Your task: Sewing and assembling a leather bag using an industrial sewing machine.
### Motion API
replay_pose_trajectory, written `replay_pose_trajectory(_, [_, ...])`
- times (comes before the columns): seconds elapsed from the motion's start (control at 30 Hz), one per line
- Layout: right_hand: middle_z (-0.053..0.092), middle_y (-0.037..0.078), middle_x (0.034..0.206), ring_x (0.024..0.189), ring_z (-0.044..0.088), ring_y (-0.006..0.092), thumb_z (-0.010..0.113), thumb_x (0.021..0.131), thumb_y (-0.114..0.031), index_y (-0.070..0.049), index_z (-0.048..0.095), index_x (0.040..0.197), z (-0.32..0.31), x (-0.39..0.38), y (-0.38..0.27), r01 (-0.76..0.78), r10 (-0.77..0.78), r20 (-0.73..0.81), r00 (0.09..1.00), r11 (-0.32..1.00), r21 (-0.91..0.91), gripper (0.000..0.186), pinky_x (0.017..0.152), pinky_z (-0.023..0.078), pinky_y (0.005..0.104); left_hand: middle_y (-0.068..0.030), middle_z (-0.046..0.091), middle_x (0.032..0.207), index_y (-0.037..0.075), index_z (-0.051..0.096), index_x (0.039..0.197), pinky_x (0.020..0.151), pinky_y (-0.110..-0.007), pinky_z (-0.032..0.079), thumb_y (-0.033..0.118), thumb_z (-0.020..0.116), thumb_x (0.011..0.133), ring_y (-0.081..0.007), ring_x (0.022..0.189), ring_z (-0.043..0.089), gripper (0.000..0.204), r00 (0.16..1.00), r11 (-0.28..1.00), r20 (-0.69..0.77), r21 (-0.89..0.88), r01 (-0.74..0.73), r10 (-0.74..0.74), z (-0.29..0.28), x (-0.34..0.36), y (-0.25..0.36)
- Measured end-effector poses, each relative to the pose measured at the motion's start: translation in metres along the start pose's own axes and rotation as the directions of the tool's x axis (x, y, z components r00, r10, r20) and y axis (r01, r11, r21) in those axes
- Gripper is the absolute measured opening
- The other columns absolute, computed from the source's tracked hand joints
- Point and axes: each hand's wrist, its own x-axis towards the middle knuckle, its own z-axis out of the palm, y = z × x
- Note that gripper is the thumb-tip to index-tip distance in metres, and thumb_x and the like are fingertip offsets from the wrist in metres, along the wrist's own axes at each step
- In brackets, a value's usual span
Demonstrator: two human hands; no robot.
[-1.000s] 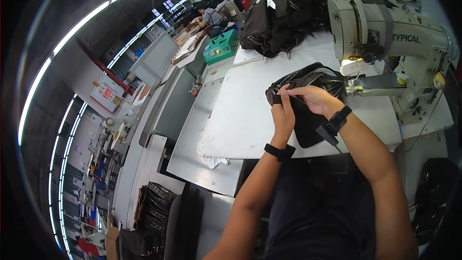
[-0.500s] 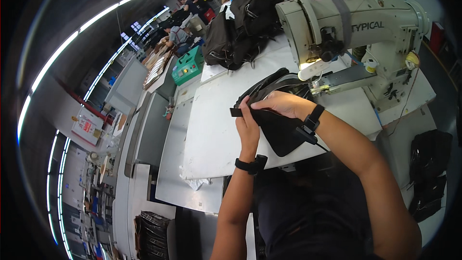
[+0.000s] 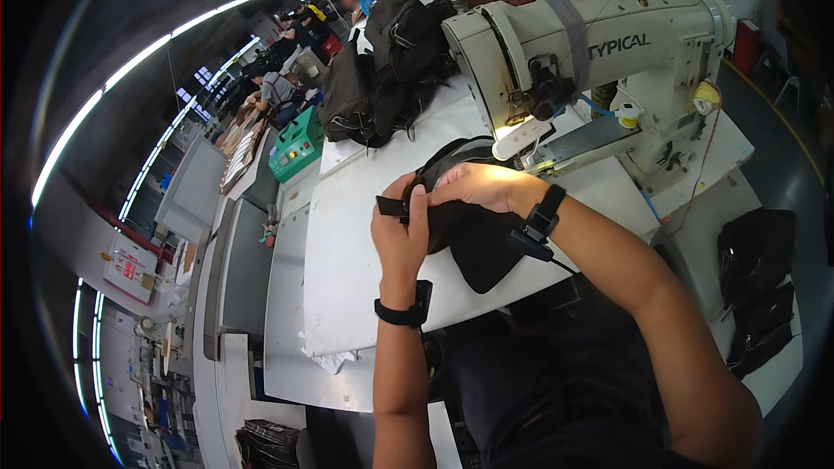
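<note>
The left hand [image 3: 400,239] pinches a black strap end [image 3: 391,206], best kept flat and steady while the right hand [image 3: 478,187], pinching the black bag piece [image 3: 482,256], adds light tension; the strap end points left, long axis crosswise, at the bag piece's left edge above the white tabletop [image 3: 347,295], near the sewing machine [image 3: 608,22].

From the head, a fisheye looks down closely over the white tabletop [image 3: 347,252].

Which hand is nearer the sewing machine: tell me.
Right: the right hand is just short of the sewing machine; the left hand is farther off to the left.
</note>
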Motion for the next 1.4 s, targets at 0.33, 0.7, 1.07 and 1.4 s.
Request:
replay_pose_trajectory(0.33, [0.072,0.007,0.101,0.098,0.066,0.0156,0.072,0.096,-0.013,0.000,0.072,0.106,0.020,0.039,0.013,-0.091,0.070,0.074,0.995,0.934,0.345,0.016,0.097,0.049,0.0292,-0.0130,0.069,0.117,-0.007,0.066,0.125,0.097,-0.030,0.050,0.032,0.048,0.112,-0.0184,0.108,0.064,0.045,0.927,0.846,-0.009,-0.414,0.337,-0.374,0.009,-0.012,-0.019])
replay_pose_trajectory(0.7, [0.073,0.010,0.094,0.092,0.066,0.0137,0.067,0.101,-0.031,0.002,0.074,0.098,0.031,0.049,0.004,-0.036,0.033,-0.018,0.999,0.965,-0.260,0.034,0.083,0.051,0.0306,-0.0129,0.069,0.121,-0.005,0.065,0.126,0.101,-0.032,0.050,0.028,0.050,0.110,-0.0208,0.113,0.064,0.040,0.849,0.671,-0.068,-0.647,0.362,-0.524,0.018,-0.012,-0.040])
replay_pose_trajectory(1.07, [0.062,0.016,0.076,0.076,0.062,0.0376,0.064,0.100,-0.022,-0.002,0.064,0.086,0.022,-0.049,0.042,0.300,-0.584,-0.178,0.792,0.627,-0.719,0.025,0.070,0.048,0.0454,-0.0166,0.067,0.125,-0.006,0.065,0.116,0.104,-0.035,0.047,0.024,0.046,0.112,-0.0219,0.116,0.062,0.036,0.902,0.708,-0.065,-0.645,0.289,-0.427,0.046,-0.025,-0.030])
replay_pose_trajectory(1.4, [0.063,0.013,0.079,0.075,0.060,0.0348,0.066,0.096,-0.010,-0.003,0.062,0.086,0.005,-0.073,0.070,0.126,-0.787,-0.308,0.534,0.434,-0.892,0.013,0.071,0.047,0.0436,-0.0167,0.072,0.120,-0.008,0.069,0.109,0.103,-0.034,0.046,0.018,0.045,0.110,-0.0210,0.112,0.064,0.035,0.913,0.753,-0.002,-0.566,0.336,-0.409,0.100,-0.018,-0.017])
